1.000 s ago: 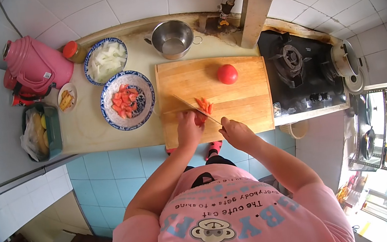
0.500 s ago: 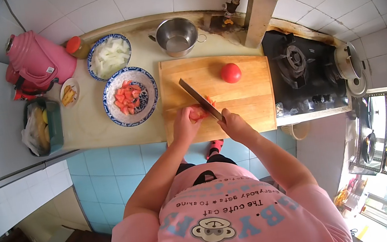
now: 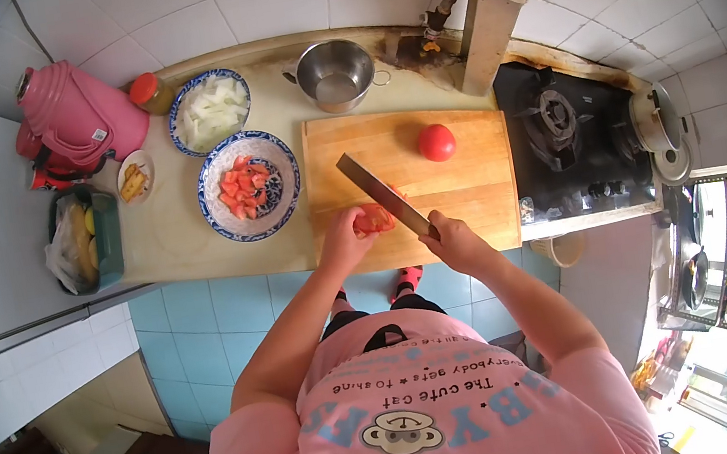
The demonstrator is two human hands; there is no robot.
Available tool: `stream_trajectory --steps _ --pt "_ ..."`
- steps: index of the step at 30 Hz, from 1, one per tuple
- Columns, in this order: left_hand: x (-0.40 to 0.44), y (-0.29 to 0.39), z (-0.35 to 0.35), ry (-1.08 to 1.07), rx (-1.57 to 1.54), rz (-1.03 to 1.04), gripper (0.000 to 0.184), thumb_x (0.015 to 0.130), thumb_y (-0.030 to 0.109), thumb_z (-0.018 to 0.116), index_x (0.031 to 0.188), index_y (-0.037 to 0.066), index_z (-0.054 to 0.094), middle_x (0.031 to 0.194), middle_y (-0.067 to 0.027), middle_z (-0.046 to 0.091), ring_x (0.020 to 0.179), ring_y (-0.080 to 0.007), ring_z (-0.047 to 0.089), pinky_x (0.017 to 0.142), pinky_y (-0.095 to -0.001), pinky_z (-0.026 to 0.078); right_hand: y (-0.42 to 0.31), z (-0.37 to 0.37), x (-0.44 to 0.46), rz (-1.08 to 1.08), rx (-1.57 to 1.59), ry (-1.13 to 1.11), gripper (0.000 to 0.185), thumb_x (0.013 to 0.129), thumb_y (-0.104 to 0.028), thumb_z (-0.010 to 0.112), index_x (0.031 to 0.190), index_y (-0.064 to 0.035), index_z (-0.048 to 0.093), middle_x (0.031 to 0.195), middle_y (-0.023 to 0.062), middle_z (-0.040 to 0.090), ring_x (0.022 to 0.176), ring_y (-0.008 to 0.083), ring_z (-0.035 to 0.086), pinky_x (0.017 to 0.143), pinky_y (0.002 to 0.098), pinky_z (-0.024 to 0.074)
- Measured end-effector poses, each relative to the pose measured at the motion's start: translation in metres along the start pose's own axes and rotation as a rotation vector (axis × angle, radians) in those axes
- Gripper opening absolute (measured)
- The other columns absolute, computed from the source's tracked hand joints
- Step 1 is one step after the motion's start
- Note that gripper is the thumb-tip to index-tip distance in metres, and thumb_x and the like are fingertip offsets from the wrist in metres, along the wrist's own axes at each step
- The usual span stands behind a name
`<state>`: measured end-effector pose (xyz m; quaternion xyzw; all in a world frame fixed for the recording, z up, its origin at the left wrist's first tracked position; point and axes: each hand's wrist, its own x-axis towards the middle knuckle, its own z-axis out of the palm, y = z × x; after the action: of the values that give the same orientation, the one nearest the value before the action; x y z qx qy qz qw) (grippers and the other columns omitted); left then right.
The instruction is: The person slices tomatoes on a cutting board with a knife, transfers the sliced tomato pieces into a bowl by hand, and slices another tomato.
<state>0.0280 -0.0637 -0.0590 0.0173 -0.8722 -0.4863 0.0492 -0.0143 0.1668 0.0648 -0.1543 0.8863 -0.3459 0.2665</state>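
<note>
On the front part of the wooden cutting board (image 3: 472, 197), my left hand (image 3: 344, 241) holds a cut tomato piece (image 3: 374, 219). My right hand (image 3: 455, 240) grips the handle of a knife (image 3: 382, 192), whose broad blade points up and to the left, just right of the tomato piece. The blade partly hides some small red pieces beyond it. A whole tomato (image 3: 436, 143) sits at the board's back right. Left of the board, a blue-and-white bowl (image 3: 283, 181) contains chopped tomato.
Behind the bowl is a plate of pale slices (image 3: 213, 113). A metal pot (image 3: 335, 76) stands behind the board. At the left are a pink thermos (image 3: 79, 114), a jar (image 3: 151, 94), a small dish (image 3: 135, 178) and a green basket (image 3: 107, 237). A gas stove (image 3: 588, 123) is at the right.
The knife has swung from a thin edge-on view to showing its broad side. My left hand has drawn slightly left with the tomato piece, and my right hand has shifted slightly right.
</note>
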Motion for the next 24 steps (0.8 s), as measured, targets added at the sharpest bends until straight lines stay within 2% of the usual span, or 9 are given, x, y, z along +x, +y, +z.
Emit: stream_trajectory --steps 1,5,11,13,16,20,22,23,24 --pt "0.001 -0.001 0.001 -0.036 -0.072 -0.069 0.047 0.068 0.012 0.085 0.104 0.003 0.056 0.102 -0.0133 0.059 0.094 -0.0292 0.062 0.076 -0.0358 0.056 -0.003 -0.004 -0.002 0.01 -0.038 -0.044 0.026 0.093 -0.017 0.063 0.092 0.0011 0.045 0.076 0.0243 0.064 0.075 0.0446 0.064 0.066 0.0503 0.0494" --pt "0.004 0.002 -0.004 -0.104 -0.049 -0.084 0.046 0.068 0.01 0.085 0.103 0.002 0.056 0.105 -0.0128 0.058 0.093 -0.0258 0.062 0.072 -0.0315 0.059 0.003 -0.002 -0.002 0.023 -0.09 -0.117 0.025 0.093 -0.016 0.062 0.093 0.0017 0.045 0.076 0.0245 0.064 0.076 0.0446 0.064 0.066 0.0502 0.0494" --pt "0.009 0.006 -0.01 -0.106 0.015 -0.077 0.047 0.066 0.014 0.086 0.102 0.005 0.057 0.101 -0.014 0.06 0.095 -0.0315 0.061 0.08 -0.0381 0.053 0.007 0.019 0.014 0.033 -0.047 -0.102 0.026 0.094 -0.018 0.061 0.096 0.0024 0.044 0.079 0.0268 0.064 0.077 0.0465 0.064 0.068 0.0513 0.0492" --pt "0.01 0.007 -0.009 -0.064 -0.032 -0.05 0.043 0.065 0.009 0.085 0.097 0.005 0.056 0.092 -0.013 0.061 0.084 -0.0311 0.061 0.073 -0.0384 0.052 0.009 0.027 0.025 0.034 -0.067 -0.097 0.027 0.094 -0.018 0.06 0.097 0.0026 0.044 0.08 0.0269 0.065 0.078 0.0468 0.064 0.069 0.0519 0.0491" --pt "0.007 0.006 -0.008 -0.041 -0.016 -0.031 0.042 0.065 0.01 0.085 0.095 0.004 0.056 0.091 -0.0136 0.06 0.082 -0.032 0.061 0.072 -0.0398 0.051 0.01 0.038 0.036 0.031 -0.082 -0.057 0.027 0.094 -0.019 0.06 0.099 0.0031 0.045 0.081 0.0273 0.065 0.08 0.0472 0.064 0.07 0.0529 0.0489" --pt "-0.006 0.008 -0.005 -0.051 0.063 -0.1 0.043 0.068 0.015 0.085 0.097 0.005 0.055 0.097 -0.0143 0.061 0.093 -0.0319 0.061 0.079 -0.0394 0.05 0.018 0.049 0.038 -0.011 -0.038 0.084 0.027 0.094 -0.019 0.06 0.098 0.0033 0.046 0.081 0.0277 0.065 0.079 0.0467 0.063 0.07 0.0509 0.0499" --pt "-0.015 0.007 -0.003 -0.031 0.083 -0.086 0.037 0.074 0.014 0.081 0.096 0.003 0.053 0.095 -0.013 0.061 0.08 -0.0265 0.064 0.069 -0.0369 0.053 0.022 0.052 0.035 0.016 0.076 0.121 0.026 0.094 -0.019 0.061 0.097 0.0033 0.047 0.08 0.0276 0.064 0.078 0.0462 0.063 0.069 0.0495 0.0502" --pt "-0.015 0.005 0.001 -0.031 0.084 -0.082 0.037 0.074 0.014 0.081 0.096 0.003 0.053 0.095 -0.013 0.061 0.08 -0.0265 0.064 0.069 -0.0369 0.053 0.024 0.052 0.035 0.04 0.188 0.159 0.026 0.094 -0.018 0.062 0.095 0.0033 0.047 0.078 0.0275 0.064 0.077 0.0456 0.063 0.067 0.0481 0.0504" --pt "-0.018 -0.003 0.01 0.035 -0.036 -0.225 0.035 0.078 0.013 0.079 0.099 0.002 0.053 0.094 -0.0122 0.06 0.075 -0.0234 0.064 0.063 -0.0346 0.053 0.022 0.048 0.031 0.04 0.188 0.16 0.026 0.094 -0.018 0.062 0.095 0.0033 0.047 0.078 0.0275 0.064 0.077 0.0456 0.063 0.067 0.0481 0.0504"
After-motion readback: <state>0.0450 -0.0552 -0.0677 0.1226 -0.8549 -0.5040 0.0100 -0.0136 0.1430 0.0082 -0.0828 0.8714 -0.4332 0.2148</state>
